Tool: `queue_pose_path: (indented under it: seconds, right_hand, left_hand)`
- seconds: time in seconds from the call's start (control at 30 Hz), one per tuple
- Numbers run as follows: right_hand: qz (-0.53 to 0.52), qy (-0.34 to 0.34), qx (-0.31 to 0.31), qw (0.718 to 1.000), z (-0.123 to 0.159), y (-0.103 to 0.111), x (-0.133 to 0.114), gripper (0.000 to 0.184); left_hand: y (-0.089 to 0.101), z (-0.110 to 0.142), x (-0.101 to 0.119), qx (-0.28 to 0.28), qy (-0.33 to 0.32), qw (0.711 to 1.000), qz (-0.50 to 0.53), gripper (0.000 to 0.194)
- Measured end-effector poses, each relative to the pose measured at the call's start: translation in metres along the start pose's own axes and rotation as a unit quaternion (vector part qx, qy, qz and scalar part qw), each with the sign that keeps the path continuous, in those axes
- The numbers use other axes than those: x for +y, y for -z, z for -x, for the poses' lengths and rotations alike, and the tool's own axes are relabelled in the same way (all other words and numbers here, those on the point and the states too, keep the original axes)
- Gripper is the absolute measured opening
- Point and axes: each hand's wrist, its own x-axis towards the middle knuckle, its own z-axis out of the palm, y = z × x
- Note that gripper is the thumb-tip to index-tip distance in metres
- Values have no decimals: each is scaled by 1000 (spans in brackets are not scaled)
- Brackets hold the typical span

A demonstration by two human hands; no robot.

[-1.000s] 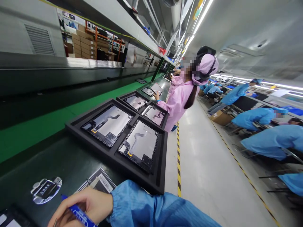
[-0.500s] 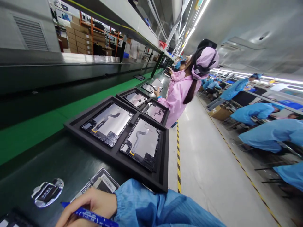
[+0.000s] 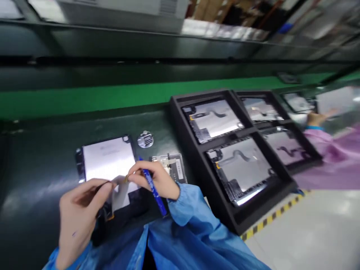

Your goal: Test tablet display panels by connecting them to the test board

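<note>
My left hand (image 3: pixel 81 210) is closed in a pinch on a thin flex cable, partly hidden by the fingers and blurred. Opposite it, my right hand (image 3: pixel 157 178) pinches a small yellowish end at its fingertips. A blue marker pen (image 3: pixel 154 191) is also tucked in that right hand, slanting down across the palm. Beneath both hands lies a tablet screen panel (image 3: pixel 108 157), its silvery back facing up and a dark edge along the left. An orange connector tab shows near its lower edge, below my left fingers.
To the right, black trays (image 3: pixel 202 148) hold several similar panels with curved cables. A clear round plastic piece (image 3: pixel 145 139) and a labelled flat part (image 3: pixel 180 168) lie between panel and trays. A co-worker's pink sleeve (image 3: pixel 337 150) is at far right. A green strip (image 3: pixel 84 98) runs behind.
The view has swung left and down to the bench in front of me. My left hand and the panel have come into view. My right hand, still with the marker, now pinches at the panel.
</note>
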Motion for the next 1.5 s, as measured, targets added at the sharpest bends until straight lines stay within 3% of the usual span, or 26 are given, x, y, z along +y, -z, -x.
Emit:
queue_pose_path:
  seconds: [0.07, 0.2, 0.37, 0.6, 1.07, 1.5]
  right_hand:
    - [7, -6, -16, 1000, 2, 0, -2, 29]
    - [47, 3, -58, 997, 7, 0, -5, 24]
    - [68, 33, -74, 994, 8, 1, -5, 20]
    - [72, 7, -86, 994, 9, 0, -6, 29]
    - [61, -11, -92, 994, 8, 0, -5, 38]
    - [85, -14, -90, 992, 7, 0, 2, 30]
  left_hand:
    - [-3, 2, 6, 8, 27, 999, 31, 14]
    - [-9, 0, 17, -8, 11, 1000, 20, 9]
    - [-9, 6, 19, -46, 11, 999, -18, 19]
    - [-13, 9, 20, -23, -81, 994, -66, 19]
    - [-12, 7, 20, -41, -180, 973, -139, 12]
    - [-15, 8, 13, -45, -152, 978, -138, 14]
